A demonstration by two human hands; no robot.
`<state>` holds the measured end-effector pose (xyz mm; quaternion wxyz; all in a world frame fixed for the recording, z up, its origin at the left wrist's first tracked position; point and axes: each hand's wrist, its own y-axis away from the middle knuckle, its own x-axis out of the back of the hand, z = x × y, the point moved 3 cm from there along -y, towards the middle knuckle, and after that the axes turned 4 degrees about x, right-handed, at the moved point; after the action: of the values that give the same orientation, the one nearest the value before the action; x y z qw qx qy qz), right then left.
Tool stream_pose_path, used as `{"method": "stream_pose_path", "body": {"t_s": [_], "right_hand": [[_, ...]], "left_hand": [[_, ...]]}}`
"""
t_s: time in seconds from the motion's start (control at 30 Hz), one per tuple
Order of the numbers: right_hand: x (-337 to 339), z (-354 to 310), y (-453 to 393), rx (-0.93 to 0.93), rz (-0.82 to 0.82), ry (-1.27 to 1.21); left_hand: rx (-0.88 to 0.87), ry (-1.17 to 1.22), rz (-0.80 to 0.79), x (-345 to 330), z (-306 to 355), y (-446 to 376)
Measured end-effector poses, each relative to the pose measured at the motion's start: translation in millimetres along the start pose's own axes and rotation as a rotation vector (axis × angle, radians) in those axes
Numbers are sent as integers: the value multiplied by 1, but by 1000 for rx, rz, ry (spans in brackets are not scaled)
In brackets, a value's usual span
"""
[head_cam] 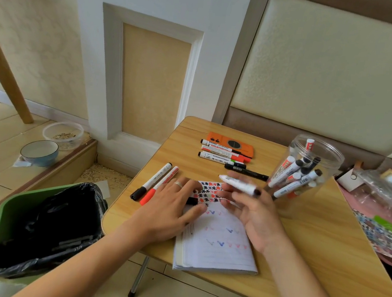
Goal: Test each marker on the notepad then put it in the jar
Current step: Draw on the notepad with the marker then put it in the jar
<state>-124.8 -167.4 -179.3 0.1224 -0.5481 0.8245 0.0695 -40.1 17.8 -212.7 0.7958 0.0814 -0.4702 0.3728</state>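
A small wooden desk [302,233] stood against a padded wall, with a green bin [12,210] on the floor beside its left edge. The notepad [216,243] lay at the desk's near edge, its page full of red, black and blue marks. The left hand [168,208] rested flat on the notepad's left side, fingers straight. The right hand [253,213] held a white marker [239,185] pinched in its fingers above the page. The clear jar [309,171], holding several markers, stood near the desk's far right corner. Two markers [156,183] lay near the left edge.
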Motion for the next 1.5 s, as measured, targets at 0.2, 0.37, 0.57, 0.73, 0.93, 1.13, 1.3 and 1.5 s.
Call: {"method": "stream_pose_path", "body": {"t_s": [0.2, 0.37, 0.57, 0.73, 0.93, 1.13, 1.3, 1.5], "right_hand": [[-6, 3, 2, 99, 55, 316], [-14, 3, 7, 165, 33, 537], [-13, 11, 4, 136, 58, 656], [-12, 13, 2, 136, 59, 691], [-11, 16, 0, 137, 39, 700], [-10, 16, -1, 101, 79, 707], [-11, 15, -1, 103, 87, 713], [-13, 13, 0, 136, 80, 698]], "left_hand": [[-41, -93, -13, -3, -3, -1], [-55, -113, -46, -2, -1, -2], [-44, -125, -60, -3, -1, -3], [-35, -133, -65, -2, 0, -3], [-30, -152, -69, -3, -1, -4], [-31, -156, -62, -4, -2, -5], [-37, -156, -54, -4, -3, -4], [-33, -156, -62, -4, -1, -5]]}}
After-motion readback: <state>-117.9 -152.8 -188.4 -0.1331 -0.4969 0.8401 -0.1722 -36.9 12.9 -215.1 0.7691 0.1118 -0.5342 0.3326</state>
